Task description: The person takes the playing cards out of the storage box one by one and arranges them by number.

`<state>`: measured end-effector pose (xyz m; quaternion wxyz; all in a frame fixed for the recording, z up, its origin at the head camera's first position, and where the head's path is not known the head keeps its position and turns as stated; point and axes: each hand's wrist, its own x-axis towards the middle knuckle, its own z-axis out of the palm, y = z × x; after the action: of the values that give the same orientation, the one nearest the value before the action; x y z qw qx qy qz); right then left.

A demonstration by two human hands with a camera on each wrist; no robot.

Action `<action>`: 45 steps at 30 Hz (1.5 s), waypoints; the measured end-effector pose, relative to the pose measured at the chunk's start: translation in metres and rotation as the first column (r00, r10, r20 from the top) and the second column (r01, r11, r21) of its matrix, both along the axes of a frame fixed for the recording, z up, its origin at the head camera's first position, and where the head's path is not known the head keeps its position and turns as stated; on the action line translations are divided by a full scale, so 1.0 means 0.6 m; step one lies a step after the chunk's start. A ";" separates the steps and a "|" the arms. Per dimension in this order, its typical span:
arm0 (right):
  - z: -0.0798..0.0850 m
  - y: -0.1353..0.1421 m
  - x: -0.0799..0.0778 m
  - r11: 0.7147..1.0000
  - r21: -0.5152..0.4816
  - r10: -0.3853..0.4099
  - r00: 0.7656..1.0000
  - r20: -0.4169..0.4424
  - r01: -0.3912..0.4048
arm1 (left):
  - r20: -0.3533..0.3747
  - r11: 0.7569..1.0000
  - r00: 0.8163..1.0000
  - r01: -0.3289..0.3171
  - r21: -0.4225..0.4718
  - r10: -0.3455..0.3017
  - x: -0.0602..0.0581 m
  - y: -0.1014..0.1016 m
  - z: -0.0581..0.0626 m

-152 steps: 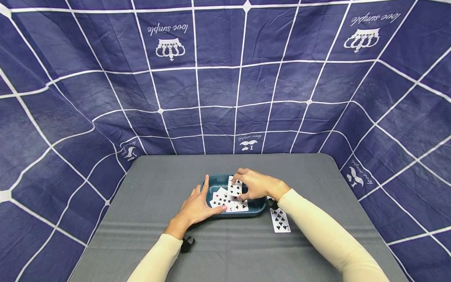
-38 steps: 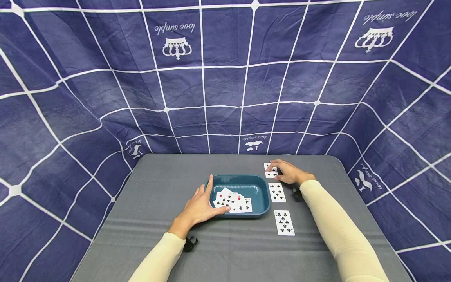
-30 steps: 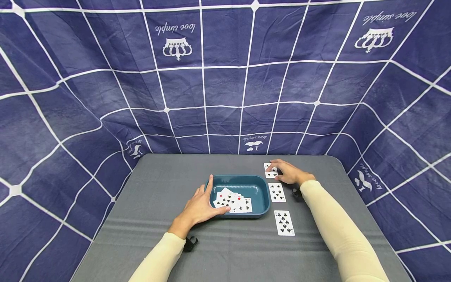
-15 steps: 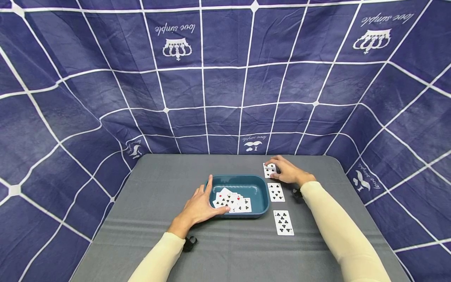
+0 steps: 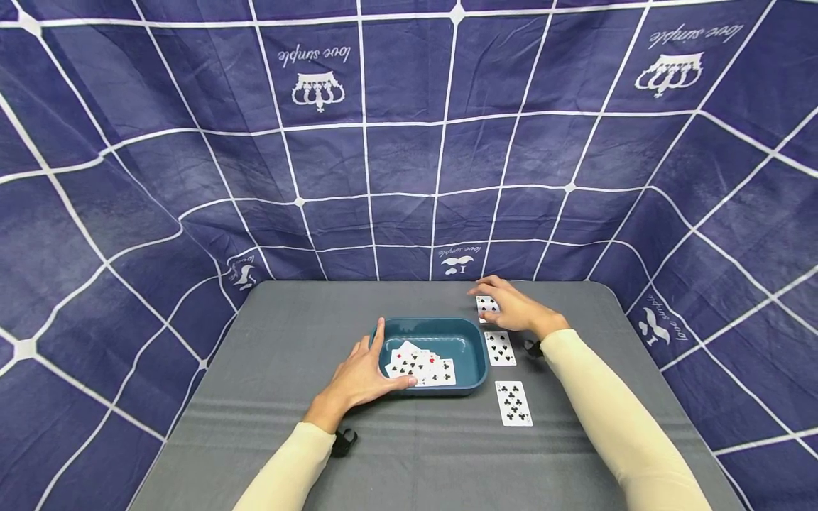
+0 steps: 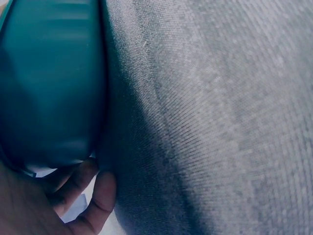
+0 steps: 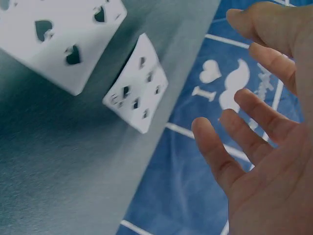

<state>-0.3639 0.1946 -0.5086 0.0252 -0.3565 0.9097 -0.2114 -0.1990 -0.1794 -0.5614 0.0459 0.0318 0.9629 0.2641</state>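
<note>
My left hand (image 5: 358, 369) holds the left end of a blue-green tray (image 5: 471, 348), its thumb over the front rim and its forefinger along the end wall. In the left wrist view, curled fingers (image 6: 100, 196) lie by the tray's end (image 6: 54, 98). Inside the tray is a loose heap of face-up playing cards (image 5: 418, 365). My right hand (image 5: 519, 311), fingers spread and holding nothing, is over the farthest spades card (image 5: 488, 304), partly hiding it. In the right wrist view that card (image 7: 139, 90) lies flat, apart from the fingers.
Right of the tray, a second spades card (image 5: 500, 348) and a clubs card (image 5: 514, 404) lie face up in a rough column with the far one. The grey table (image 5: 287, 312) ends at a blue curtain (image 5: 396, 163) with white lines.
Earlier, my right hand lifted a spades card from the tray; two spades cards now lie beyond the clubs card. Lately it has let go of the far card and drifted left. My left hand stays.
</note>
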 end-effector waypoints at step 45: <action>0.041 -0.201 0.106 0.890 0.229 0.408 0.913 -0.012 -0.395 | 0.019 1.000 1.000 0.012 -0.008 -0.012 0.002 -0.005 -0.001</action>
<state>-0.3004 0.0742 -0.4839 0.0808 -0.5378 0.8345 -0.0881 -0.1979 -0.1826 -0.5617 0.0567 0.0350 0.9632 0.2604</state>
